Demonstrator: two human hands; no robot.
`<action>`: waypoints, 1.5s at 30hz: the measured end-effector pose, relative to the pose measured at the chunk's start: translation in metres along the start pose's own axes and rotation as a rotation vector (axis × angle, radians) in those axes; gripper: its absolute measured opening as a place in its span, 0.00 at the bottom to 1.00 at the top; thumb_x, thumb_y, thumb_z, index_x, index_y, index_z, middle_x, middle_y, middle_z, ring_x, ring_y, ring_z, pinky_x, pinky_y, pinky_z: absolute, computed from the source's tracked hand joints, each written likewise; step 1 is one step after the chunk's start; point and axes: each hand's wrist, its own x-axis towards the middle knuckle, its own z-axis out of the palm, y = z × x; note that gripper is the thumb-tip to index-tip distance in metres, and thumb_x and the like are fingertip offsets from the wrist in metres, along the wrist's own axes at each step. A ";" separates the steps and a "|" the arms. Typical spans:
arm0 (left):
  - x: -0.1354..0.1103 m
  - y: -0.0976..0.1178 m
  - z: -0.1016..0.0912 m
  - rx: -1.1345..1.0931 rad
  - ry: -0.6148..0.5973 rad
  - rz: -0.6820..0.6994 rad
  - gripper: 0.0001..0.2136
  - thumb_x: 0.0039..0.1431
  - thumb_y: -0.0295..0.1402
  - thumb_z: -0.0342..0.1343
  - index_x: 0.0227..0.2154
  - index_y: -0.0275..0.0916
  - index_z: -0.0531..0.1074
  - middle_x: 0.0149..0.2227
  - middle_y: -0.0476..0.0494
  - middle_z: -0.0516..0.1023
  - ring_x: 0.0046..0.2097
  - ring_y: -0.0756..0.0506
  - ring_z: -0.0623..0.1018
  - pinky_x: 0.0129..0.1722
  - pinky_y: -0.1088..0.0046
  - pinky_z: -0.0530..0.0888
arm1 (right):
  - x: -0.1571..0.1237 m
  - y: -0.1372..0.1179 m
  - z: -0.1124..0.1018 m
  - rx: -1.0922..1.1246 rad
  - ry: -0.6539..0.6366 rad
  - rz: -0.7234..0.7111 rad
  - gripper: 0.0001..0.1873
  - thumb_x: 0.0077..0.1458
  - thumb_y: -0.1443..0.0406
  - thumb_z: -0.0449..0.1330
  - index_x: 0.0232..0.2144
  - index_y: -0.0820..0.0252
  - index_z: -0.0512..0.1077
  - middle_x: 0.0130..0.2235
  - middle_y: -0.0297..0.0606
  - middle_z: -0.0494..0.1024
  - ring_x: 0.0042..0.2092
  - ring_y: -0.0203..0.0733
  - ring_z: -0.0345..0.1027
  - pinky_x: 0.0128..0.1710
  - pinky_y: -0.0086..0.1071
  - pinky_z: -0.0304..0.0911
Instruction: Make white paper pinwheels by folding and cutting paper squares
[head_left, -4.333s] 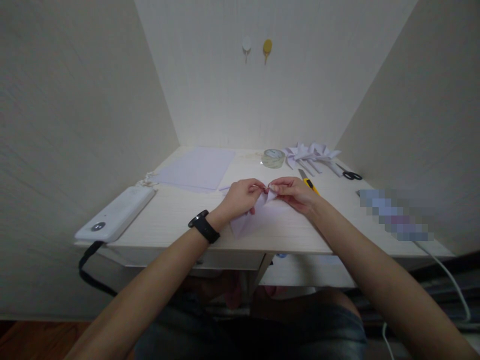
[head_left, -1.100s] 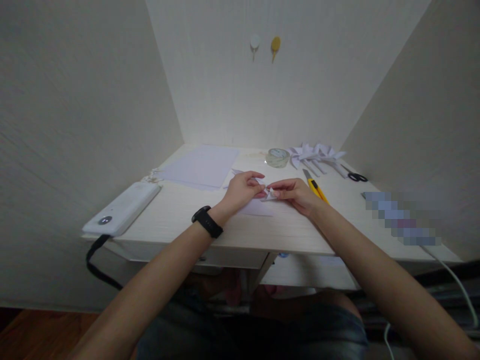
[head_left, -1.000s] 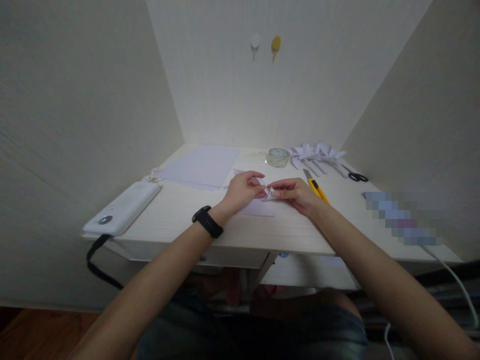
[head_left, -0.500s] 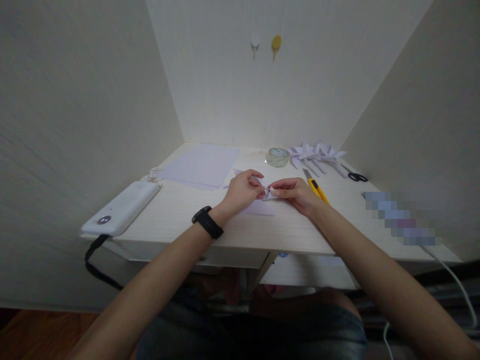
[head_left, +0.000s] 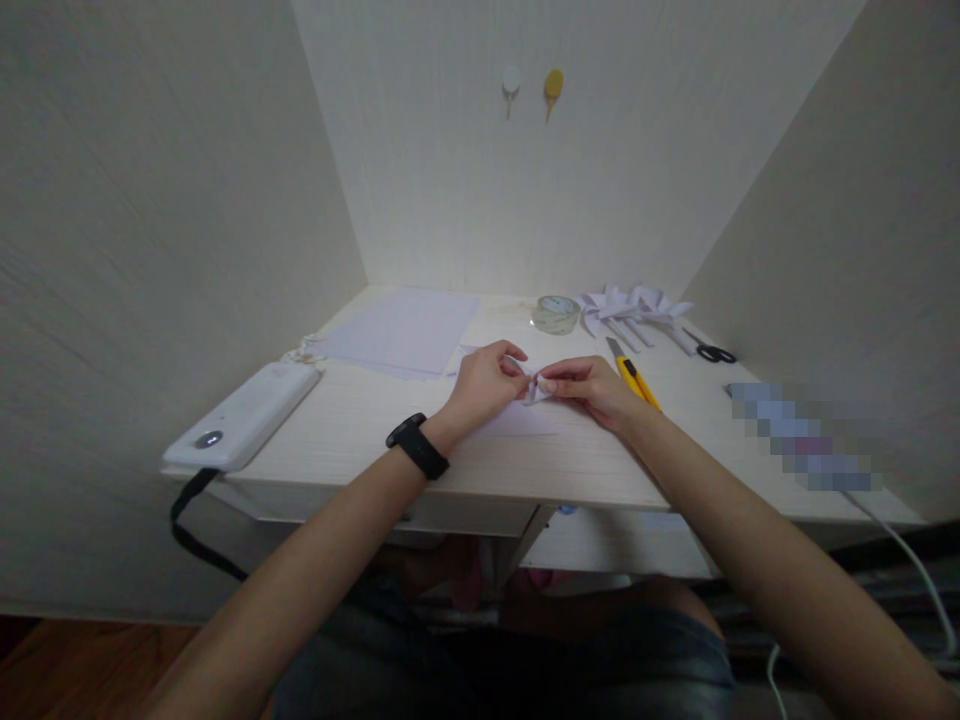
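Note:
Both of my hands meet over the middle of the desk, pinching one piece of folded white paper [head_left: 536,391]. My left hand [head_left: 491,380], with a black watch [head_left: 417,446] on its wrist, has thumb and fingers closed at the paper's left side. From the right, my right hand [head_left: 589,386] grips it between thumb and fingers. Parts of the paper extend beneath and behind the left hand, so its full shape is hidden. Beside the right hand lies a yellow utility knife [head_left: 636,376] with its blade out.
White paper sheets [head_left: 405,325] lie at the back left, near a white power bank-like device [head_left: 244,415]. At the back are a clear tape roll [head_left: 556,315], several paper pinwheels [head_left: 634,308] and black scissors [head_left: 711,349]. A blurred-out object [head_left: 799,435] lies on the right.
The paper has turned slightly between my hands, its lower edge now slanting and its far edge shifted left. Both hands stay nearly in place.

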 end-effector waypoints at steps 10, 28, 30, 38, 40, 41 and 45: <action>0.001 -0.001 0.003 -0.023 -0.003 0.021 0.12 0.45 0.26 0.63 0.36 0.37 0.75 0.29 0.44 0.80 0.31 0.47 0.79 0.33 0.73 0.73 | -0.001 -0.001 0.001 -0.041 -0.019 -0.024 0.17 0.34 0.61 0.75 0.31 0.59 0.82 0.31 0.37 0.81 0.33 0.38 0.70 0.40 0.37 0.65; 0.000 0.002 0.005 -0.491 -0.125 -0.091 0.13 0.48 0.20 0.61 0.38 0.34 0.70 0.25 0.50 0.75 0.26 0.51 0.77 0.29 0.74 0.74 | -0.001 -0.002 0.002 0.042 0.079 0.012 0.19 0.29 0.63 0.76 0.28 0.60 0.77 0.24 0.32 0.76 0.24 0.31 0.63 0.25 0.29 0.55; 0.000 0.002 0.004 -0.490 -0.138 -0.087 0.14 0.47 0.20 0.62 0.39 0.34 0.71 0.25 0.51 0.75 0.25 0.52 0.76 0.29 0.75 0.73 | -0.001 0.000 0.002 0.015 0.074 -0.007 0.19 0.30 0.62 0.76 0.28 0.60 0.76 0.23 0.31 0.75 0.23 0.31 0.62 0.24 0.29 0.54; -0.001 0.005 0.001 -0.455 -0.098 -0.066 0.22 0.44 0.22 0.65 0.44 0.34 0.71 0.28 0.49 0.76 0.29 0.52 0.75 0.33 0.75 0.71 | 0.000 -0.001 0.006 -0.127 0.124 -0.103 0.20 0.30 0.59 0.75 0.25 0.61 0.74 0.22 0.30 0.73 0.23 0.31 0.59 0.24 0.29 0.52; -0.001 0.006 0.000 -0.480 -0.107 -0.077 0.23 0.44 0.22 0.64 0.46 0.33 0.70 0.29 0.48 0.76 0.30 0.52 0.75 0.33 0.74 0.71 | 0.000 -0.002 0.008 -0.161 0.148 -0.118 0.20 0.30 0.57 0.75 0.24 0.60 0.74 0.21 0.31 0.72 0.23 0.31 0.58 0.23 0.29 0.50; -0.001 0.005 0.000 -0.493 -0.112 -0.078 0.24 0.44 0.22 0.64 0.47 0.33 0.70 0.30 0.48 0.76 0.31 0.52 0.75 0.33 0.74 0.71 | 0.000 -0.003 0.008 -0.174 0.159 -0.125 0.20 0.31 0.56 0.75 0.24 0.60 0.74 0.21 0.31 0.72 0.23 0.31 0.58 0.23 0.30 0.51; -0.001 0.004 0.000 -0.488 -0.115 -0.066 0.26 0.43 0.22 0.65 0.48 0.33 0.69 0.31 0.47 0.77 0.30 0.51 0.75 0.33 0.73 0.71 | -0.001 -0.006 0.011 -0.236 0.195 -0.148 0.18 0.34 0.55 0.73 0.24 0.60 0.76 0.22 0.34 0.74 0.24 0.34 0.61 0.25 0.32 0.55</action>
